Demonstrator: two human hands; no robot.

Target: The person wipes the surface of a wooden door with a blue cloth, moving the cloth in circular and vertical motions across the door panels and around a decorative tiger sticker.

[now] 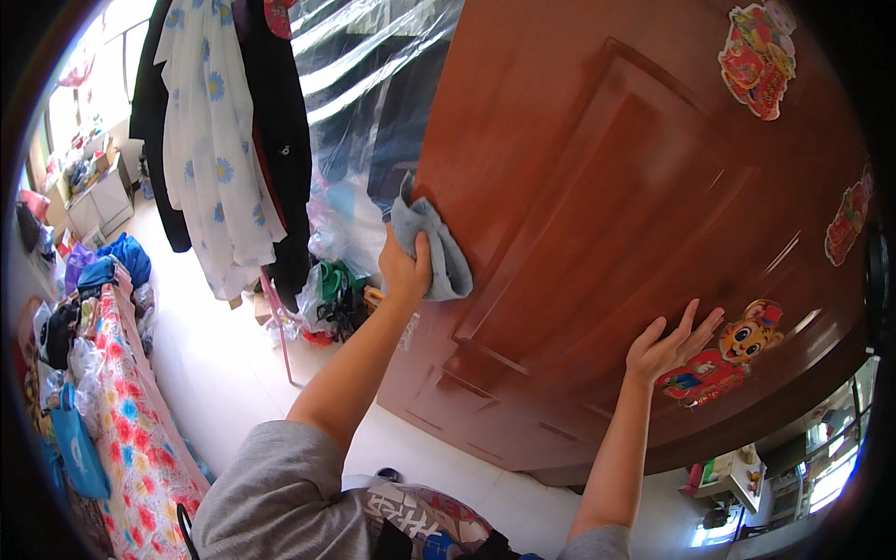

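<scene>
A brown panelled wooden door (553, 231) fills the middle and right of the view. At its left edge, my left hand (406, 260) grips a folded grey-blue cloth (442, 255) that lies against the wood. My right hand (668, 350) has its fingers spread near the lower right of the door, holding nothing; whether the palm touches the wood is hard to tell. Beside those fingers is a cartoon tiger sticker (735, 350) in red clothing. Two more colourful stickers, an upper one (759, 63) and a lower one (848, 217), are on the door farther right.
Left of the door hang a white garment with blue flowers (210, 140) and black clothing (283, 133). Clear plastic sheeting (364, 84) hangs behind, with plastic bags (339, 301) below it. A bed-like surface under a floral cover (133, 420) holds bags and cloth at left.
</scene>
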